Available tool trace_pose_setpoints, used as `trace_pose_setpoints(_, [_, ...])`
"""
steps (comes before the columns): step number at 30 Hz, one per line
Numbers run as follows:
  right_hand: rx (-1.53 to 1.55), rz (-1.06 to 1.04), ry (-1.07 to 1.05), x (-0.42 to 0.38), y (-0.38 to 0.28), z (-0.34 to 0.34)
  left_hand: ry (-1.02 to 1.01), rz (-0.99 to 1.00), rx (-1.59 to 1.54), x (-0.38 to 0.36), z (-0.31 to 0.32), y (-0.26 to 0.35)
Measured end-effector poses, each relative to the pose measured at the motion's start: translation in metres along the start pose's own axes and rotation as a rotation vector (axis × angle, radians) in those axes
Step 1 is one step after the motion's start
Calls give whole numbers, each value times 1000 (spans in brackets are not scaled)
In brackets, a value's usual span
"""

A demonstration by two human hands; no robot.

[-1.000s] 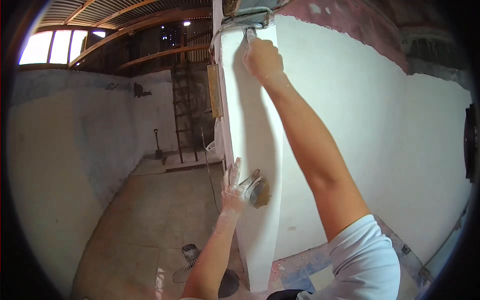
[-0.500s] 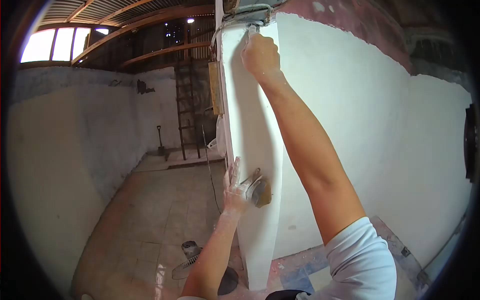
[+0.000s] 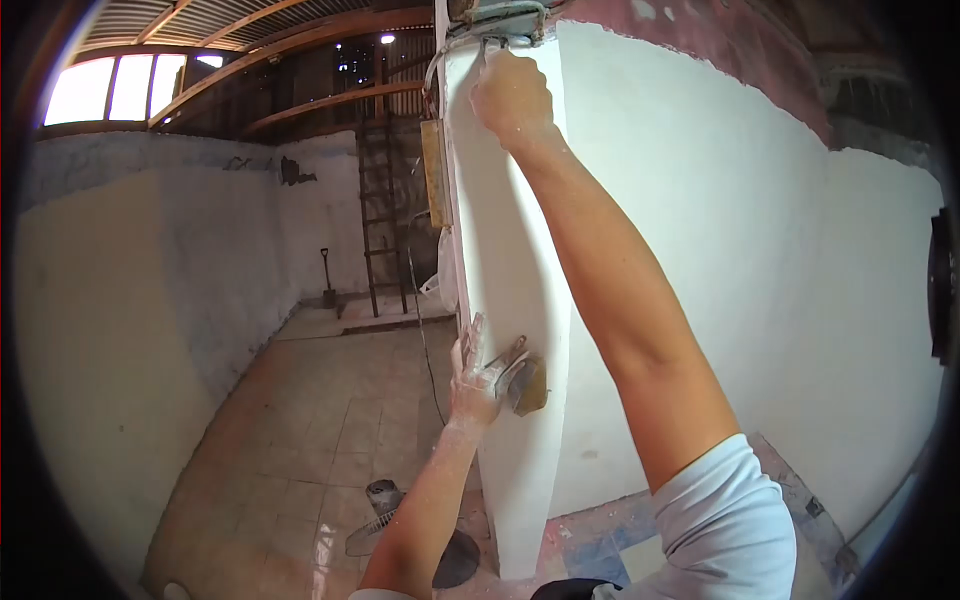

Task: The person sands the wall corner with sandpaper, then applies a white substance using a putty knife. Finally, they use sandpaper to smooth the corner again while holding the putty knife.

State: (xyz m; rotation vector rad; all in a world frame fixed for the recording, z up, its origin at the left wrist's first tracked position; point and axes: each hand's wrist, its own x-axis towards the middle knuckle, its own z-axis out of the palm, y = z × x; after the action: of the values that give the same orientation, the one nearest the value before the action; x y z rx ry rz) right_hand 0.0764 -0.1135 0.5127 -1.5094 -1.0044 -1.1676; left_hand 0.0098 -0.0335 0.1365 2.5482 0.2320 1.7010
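A narrow white pillar (image 3: 515,260) rises in front of me, its surface smooth and partly in shadow. High on it, my right hand (image 3: 512,97) is closed in a fist around a putty knife, mostly hidden by the fingers; only a bit of it (image 3: 494,45) shows above them, by the pillar's top edge. Lower down, my dusty left hand (image 3: 474,382) rests against the pillar's left edge with some fingers pointing up. Beside its thumb side it holds a flat dark-and-tan piece (image 3: 530,387), whose kind I cannot make out.
Cables and a grey bundle (image 3: 500,18) hang at the pillar's top. A yellowish box (image 3: 435,175) is fixed to its left side. A fan (image 3: 380,510) stands on the tiled floor below my left arm. Farther back are a ladder (image 3: 380,220) and a shovel (image 3: 327,280).
My right hand has shifted slightly left and up along the pillar's top, and the tool's handle is now more hidden. The left hand keeps its place on the pillar; the view has turned slightly.
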Motion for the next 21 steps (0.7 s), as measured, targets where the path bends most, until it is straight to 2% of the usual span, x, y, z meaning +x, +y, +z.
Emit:
trace_pose_setpoints(3, [-67, -111, -47, -14, 2, -1, -3, -11, -10, -2, -5, 5])
trace_pose_setpoints(7, [-78, -119, -28, -10, -4, -4, 33, 32, 15, 2, 0, 1])
trace_pose_setpoints(9, [-62, -62, -59, -10, -11, -4, -2, 12, 6, -2, 1, 0])
trace_pose_setpoints(16, [-64, -71, -79, -12, -10, -1, -21, 15, 13, -5, -1, 2])
trace_pose_setpoints(19, [-56, -92, -65, -12, -14, 1, -24, -12, -2, -4, -2, 4])
trace_pose_setpoints(21, [-178, -170, -99, -24, -15, 3, -34, -28, -12, -6, -2, 4])
